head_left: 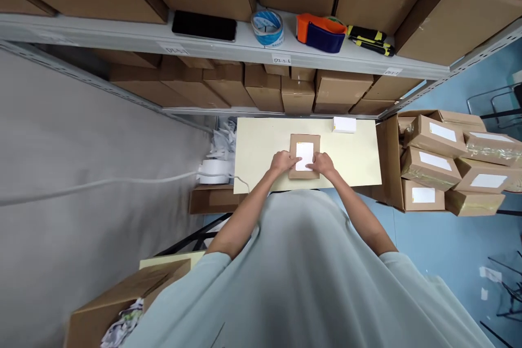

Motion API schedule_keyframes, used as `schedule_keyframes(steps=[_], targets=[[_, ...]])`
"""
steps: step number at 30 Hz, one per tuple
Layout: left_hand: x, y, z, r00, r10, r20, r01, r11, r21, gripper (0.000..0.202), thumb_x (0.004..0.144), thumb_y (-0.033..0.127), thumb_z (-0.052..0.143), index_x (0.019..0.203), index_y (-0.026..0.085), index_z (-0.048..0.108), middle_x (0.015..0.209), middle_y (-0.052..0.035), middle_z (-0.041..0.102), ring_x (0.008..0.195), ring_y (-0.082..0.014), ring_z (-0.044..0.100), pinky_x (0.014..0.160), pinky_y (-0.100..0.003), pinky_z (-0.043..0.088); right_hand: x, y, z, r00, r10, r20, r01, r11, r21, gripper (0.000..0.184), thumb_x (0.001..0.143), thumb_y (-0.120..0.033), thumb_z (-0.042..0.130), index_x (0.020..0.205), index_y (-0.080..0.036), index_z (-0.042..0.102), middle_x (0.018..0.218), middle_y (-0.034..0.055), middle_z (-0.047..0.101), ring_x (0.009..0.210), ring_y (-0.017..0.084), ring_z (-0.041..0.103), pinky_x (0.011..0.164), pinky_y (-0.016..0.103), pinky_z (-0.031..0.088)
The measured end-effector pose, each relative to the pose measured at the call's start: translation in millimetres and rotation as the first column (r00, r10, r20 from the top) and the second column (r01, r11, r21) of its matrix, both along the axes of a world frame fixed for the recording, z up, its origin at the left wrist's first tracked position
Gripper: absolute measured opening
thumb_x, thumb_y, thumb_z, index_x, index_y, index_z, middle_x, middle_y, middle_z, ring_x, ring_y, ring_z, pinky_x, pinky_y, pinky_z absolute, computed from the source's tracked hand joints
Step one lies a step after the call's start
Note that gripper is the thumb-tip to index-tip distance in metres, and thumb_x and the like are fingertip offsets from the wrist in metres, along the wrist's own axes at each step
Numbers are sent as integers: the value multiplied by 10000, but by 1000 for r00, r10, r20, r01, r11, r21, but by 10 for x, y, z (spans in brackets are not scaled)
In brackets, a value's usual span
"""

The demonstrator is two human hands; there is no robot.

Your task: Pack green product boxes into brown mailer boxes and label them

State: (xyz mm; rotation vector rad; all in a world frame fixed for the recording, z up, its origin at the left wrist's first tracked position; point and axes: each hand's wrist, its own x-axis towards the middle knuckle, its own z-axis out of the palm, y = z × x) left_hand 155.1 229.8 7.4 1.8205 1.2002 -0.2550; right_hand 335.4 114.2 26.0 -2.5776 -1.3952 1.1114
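Observation:
A small brown cardboard box lies flat on the cream tabletop, straight in front of my body. On its upper face is a white label. My left hand grips the box's left edge, its fingers curled and the thumb reaching over the label's left side. At the opposite edge, my right hand is closed in the same way, with a thumb at the label's lower right. The curled fingertips of both hands are hidden. Behind the box, near the table's back edge, rests a small white block, perhaps labels.
Above the table runs a grey shelf holding a black phone, a tape roll, an orange-and-blue tape dispenser and black-and-yellow cutters. A large carton of labelled boxes stands right. White rolls sit left.

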Motion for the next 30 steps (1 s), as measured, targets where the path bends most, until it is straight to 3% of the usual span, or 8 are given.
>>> schedule_keyframes(steps=[3,6,9,11,14,18,24,30], targets=[[-155,-302,-118,943,313,115,-321,945,66,468,940,590,732,626,270,598,768,-55,742,877,-245,710,848,-318,518,48,-127,-82,995,-82,-49,88,988,127,169,1010,-355,784,915,-244,700,1052,76,832,1138,264,744,950,320,555],[-342,-608,-204,908,392,146,-403,914,54,311,967,538,706,859,246,695,963,-89,808,971,-259,755,928,-350,570,54,-458,-224,956,-231,-183,275,924,265,123,1054,-339,687,1119,-240,720,1066,53,838,1056,230,788,954,324,589],[-495,-869,-262,884,425,195,-433,901,-1,425,924,537,785,1191,210,732,1267,-152,816,1152,-277,786,973,-366,614,-3,-854,-405,858,-342,-383,465,834,299,547,947,-522,812,1380,-212,686,1285,137,822,1146,273,805,975,392,645],[-554,-1005,-306,855,444,267,-429,896,-119,622,837,512,886,1344,202,703,1417,-186,772,1303,-322,755,1043,-410,618,-55,-1052,-501,801,-297,-519,486,830,274,828,823,-610,909,1506,-217,656,1522,200,727,1335,329,752,1020,442,659],[-581,-1138,-368,823,434,366,-365,898,-245,791,741,458,959,1434,204,675,1458,-175,745,1400,-363,701,1174,-501,573,-84,-1170,-546,775,-186,-604,433,853,292,964,746,-658,952,1569,-246,663,1634,190,655,1489,380,656,1160,530,607],[-549,-1179,-338,793,432,429,-428,897,-112,706,768,461,952,1388,216,720,1302,-131,716,1337,-339,710,1176,-515,584,19,-1094,-391,838,-127,-531,391,818,421,846,821,-650,906,1546,-258,718,1524,161,720,1440,372,675,1211,546,574],[-362,-997,12,755,392,525,-496,865,69,499,1053,596,653,1355,217,772,1123,-91,636,1142,-254,725,1003,-375,638,180,-847,78,902,-182,-392,382,758,528,661,1033,-660,638,1527,-234,741,1141,90,704,1073,263,752,989,388,645],[-122,-826,201,809,411,421,-511,846,155,462,1087,558,602,1225,184,835,1045,-94,685,991,-252,726,982,-370,598,202,-673,328,943,-264,-205,329,832,447,531,1110,-604,508,1218,-212,849,936,59,654,968,257,712,942,326,569]])
